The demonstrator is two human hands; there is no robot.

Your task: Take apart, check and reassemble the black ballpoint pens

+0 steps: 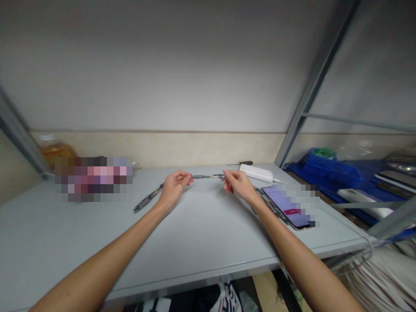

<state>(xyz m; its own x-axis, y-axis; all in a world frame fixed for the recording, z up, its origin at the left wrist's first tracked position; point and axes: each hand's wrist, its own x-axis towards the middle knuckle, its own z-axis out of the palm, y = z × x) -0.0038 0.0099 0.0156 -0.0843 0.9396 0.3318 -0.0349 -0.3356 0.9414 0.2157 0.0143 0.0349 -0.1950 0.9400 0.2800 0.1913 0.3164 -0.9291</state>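
Above the middle of the table, my left hand (174, 185) pinches the end of a slim grey pen part (199, 176). Opposite it, my right hand (238, 183) has its fingertips closed on a dark and silvery pen part (219, 176). The two pieces lie in one line, with a thin yellowish section between them; whether they are joined I cannot tell. Several grey and black pens (146, 201) lie beside my left wrist, partly behind it. More dark pens (273, 206) lie by my right forearm, which hides some of them.
A phone (282, 201) with a lit screen lies right of my right forearm. Behind it are a white power strip (256, 173) and a screwdriver (246, 163). A blurred-out pinkish object (97, 180) and a bottle (55, 151) stand at the left. Blue bins (331, 169) sit beyond the metal post.
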